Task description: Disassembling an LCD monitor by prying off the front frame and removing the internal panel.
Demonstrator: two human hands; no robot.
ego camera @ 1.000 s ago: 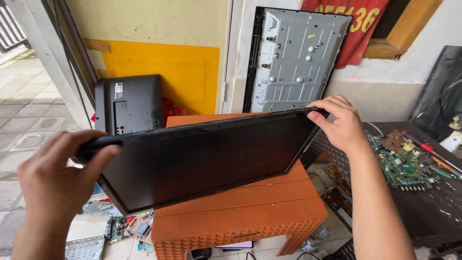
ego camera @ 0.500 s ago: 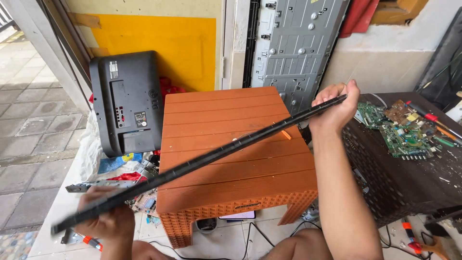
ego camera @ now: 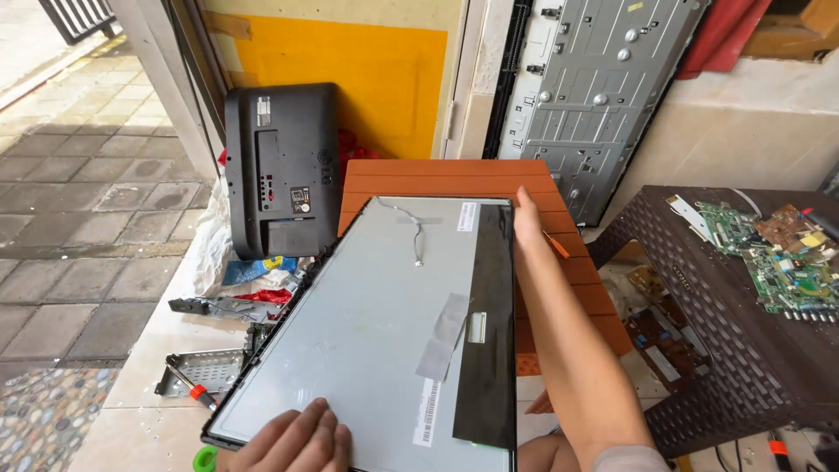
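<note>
Left hand (ego camera: 293,437): bottom edge of view, palm down, fingers (ego camera: 325,426) together and extended flat, pointing up and right. Only knuckles and fingers show; wrist and forearm are cut off by the frame. No curl, no pinch, resting flat on what lies under it.

Right hand (ego camera: 527,218): reaches far forward, arm nearly straight. Forearm runs diagonally from bottom right up to the hand, bare, elbow near the lower frame edge. Hand seen edge-on, fingers together and pointing away from the camera, thumb hidden. Whether the fingers curl under anything: cannot tell.

Hands well apart.
</note>
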